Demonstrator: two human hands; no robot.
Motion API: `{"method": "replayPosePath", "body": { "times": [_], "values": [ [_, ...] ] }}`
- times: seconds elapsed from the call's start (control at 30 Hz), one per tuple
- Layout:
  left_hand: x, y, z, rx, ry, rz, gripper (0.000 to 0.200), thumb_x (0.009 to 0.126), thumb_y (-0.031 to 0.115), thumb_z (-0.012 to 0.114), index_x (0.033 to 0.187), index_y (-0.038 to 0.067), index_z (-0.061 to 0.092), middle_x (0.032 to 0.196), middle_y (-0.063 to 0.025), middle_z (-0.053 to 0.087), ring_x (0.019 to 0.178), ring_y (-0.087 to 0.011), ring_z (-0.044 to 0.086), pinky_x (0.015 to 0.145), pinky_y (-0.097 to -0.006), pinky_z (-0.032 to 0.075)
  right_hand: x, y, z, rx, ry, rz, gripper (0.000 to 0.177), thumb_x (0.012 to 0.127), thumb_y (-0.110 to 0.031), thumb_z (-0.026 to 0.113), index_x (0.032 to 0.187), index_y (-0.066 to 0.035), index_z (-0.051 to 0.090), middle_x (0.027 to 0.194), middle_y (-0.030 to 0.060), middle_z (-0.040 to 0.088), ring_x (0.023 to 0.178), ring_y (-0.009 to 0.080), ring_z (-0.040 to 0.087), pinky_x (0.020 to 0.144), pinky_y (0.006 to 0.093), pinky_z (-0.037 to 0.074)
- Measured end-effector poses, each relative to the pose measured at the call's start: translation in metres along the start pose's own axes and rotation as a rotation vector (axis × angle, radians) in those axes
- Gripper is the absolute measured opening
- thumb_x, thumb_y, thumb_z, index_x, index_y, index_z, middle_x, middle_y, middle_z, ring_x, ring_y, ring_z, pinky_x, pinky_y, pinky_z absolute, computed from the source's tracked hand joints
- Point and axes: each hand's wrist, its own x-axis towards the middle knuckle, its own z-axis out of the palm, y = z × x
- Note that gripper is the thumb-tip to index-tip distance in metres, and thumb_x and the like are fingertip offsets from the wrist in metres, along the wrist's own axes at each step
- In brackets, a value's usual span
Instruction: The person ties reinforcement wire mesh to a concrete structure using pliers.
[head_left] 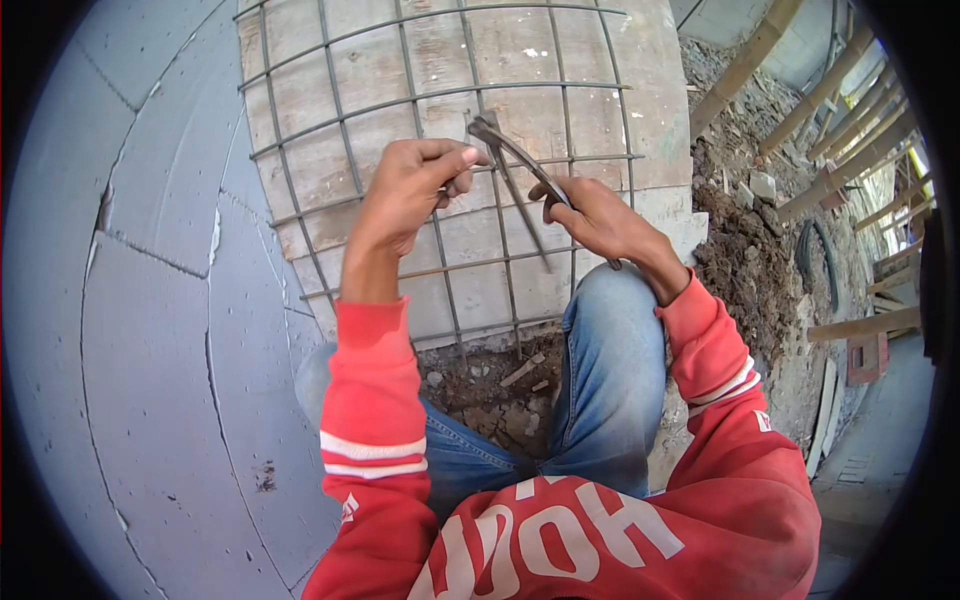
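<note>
A mesh of crossed steel rebar (447,267) lies over pale wooden boards in front of my knees. My right hand (598,215) is closed around one handle of dark metal pincers (522,160). Their other handle hangs free, spread away from the first, and the head points to the upper left, over a bar crossing. Just left of that head, my left hand (418,185) has thumb and forefinger pinched together above the mesh. Whatever sits between those fingertips is too small to make out.
A wall of large grey blocks (150,330) rises along the left. The wooden boards (655,120) end at a ragged right edge beside soil and rubble (745,250). Bamboo poles (745,65) slant across the upper right. My bent knee (615,310) is close below the right hand.
</note>
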Motion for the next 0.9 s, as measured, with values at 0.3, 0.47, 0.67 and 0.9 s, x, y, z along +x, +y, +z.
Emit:
{"method": "replayPosePath", "body": {
  "times": [0.3,0.47,0.67,0.9],
  "values": [
    [0.001,0.0,-0.018,0.043,0.173,-0.004,0.039,0.1,0.029,0.062,0.115,-0.007,0.067,0.065,0.0063,0.046,0.059,-0.0037,0.037,0.051,-0.0213,0.026,-0.039,0.091,0.037,0.511,0.205,0.321,0.038,0.088,-0.015,0.049,0.116,0.001,0.067,0.089,0.0073,0.063,0.071,0.0142,0.057,0.067,0.0295,0.049],
    [0.016,-0.027,0.003,-0.019,0.101,-0.166,0.041,0.103,0.026,0.054,0.128,-0.006,0.061,0.065,0.0074,0.038,0.058,-0.0044,0.034,0.052,-0.0218,0.026,-0.046,0.115,0.063,0.404,0.071,0.314,0.024,0.087,-0.017,0.057,0.086,0.005,0.064,0.072,0.0153,0.065,0.066,0.0276,0.06,0.066,0.0441,0.047],
    [0.023,-0.034,0.024,-0.021,0.07,-0.166,0.036,0.103,0.022,0.052,0.129,-0.001,0.062,0.066,0.0061,0.048,0.059,-0.0043,0.041,0.052,-0.0208,0.028,-0.05,0.111,0.089,0.074,0.114,0.248,0.024,0.083,-0.018,0.068,0.093,0.003,0.066,0.077,0.0201,0.065,0.071,0.0343,0.062,0.071,0.0437,0.049],
    [0.02,-0.042,0.033,-0.138,0.094,-0.195,0.032,0.104,0.027,0.053,0.115,0.0,0.065,0.068,0.004,0.052,0.062,-0.0073,0.048,0.054,-0.0222,0.033,-0.078,0.102,0.048,0.112,0.123,0.341,0.029,0.081,-0.017,0.076,0.102,0.001,0.069,0.104,0.0202,0.068,0.097,0.0367,0.066,0.083,0.0428,0.052]
  ]
}}
